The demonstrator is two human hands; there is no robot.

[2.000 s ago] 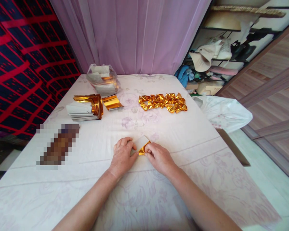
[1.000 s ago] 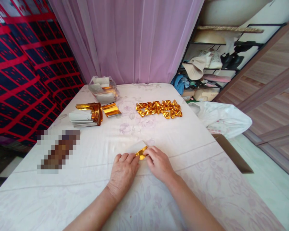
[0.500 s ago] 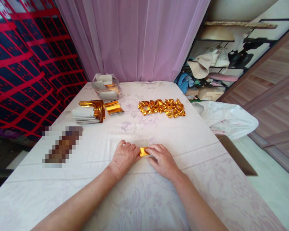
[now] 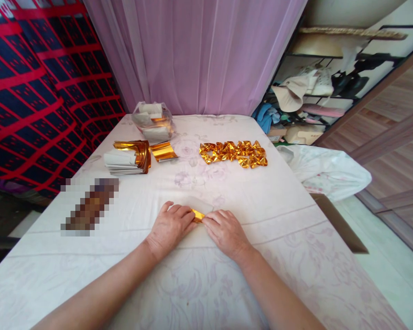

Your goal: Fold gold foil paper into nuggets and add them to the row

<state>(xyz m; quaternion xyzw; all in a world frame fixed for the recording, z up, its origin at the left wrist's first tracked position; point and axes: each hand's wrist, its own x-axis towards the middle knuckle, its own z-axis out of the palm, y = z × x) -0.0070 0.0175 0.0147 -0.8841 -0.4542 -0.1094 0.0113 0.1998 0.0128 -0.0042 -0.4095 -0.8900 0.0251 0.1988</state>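
Note:
A narrow folded strip of gold foil paper (image 4: 198,216) lies between my two hands, low over the near half of the table. My left hand (image 4: 172,224) is closed on its left end, fingers covering that part. The right end is pinched in my right hand (image 4: 227,231). Farther back, a stack of foil paper sheets (image 4: 124,162) with grey-white backs lies at the left, one loose gold sheet (image 4: 164,151) beside it. Several folded gold foil pieces (image 4: 232,153) sit clustered right of centre.
A clear plastic bag (image 4: 153,121) of more foil paper stands at the back left. A blurred-out item (image 4: 89,206) lies near the left edge of the flowered tablecloth (image 4: 192,284). Beyond the right edge are a white plastic bag (image 4: 333,172) and shelves (image 4: 330,98).
The foil paper looks narrower now and tilts down to the right. My right fingers have closed onto its end, and my left hand has shifted slightly left.

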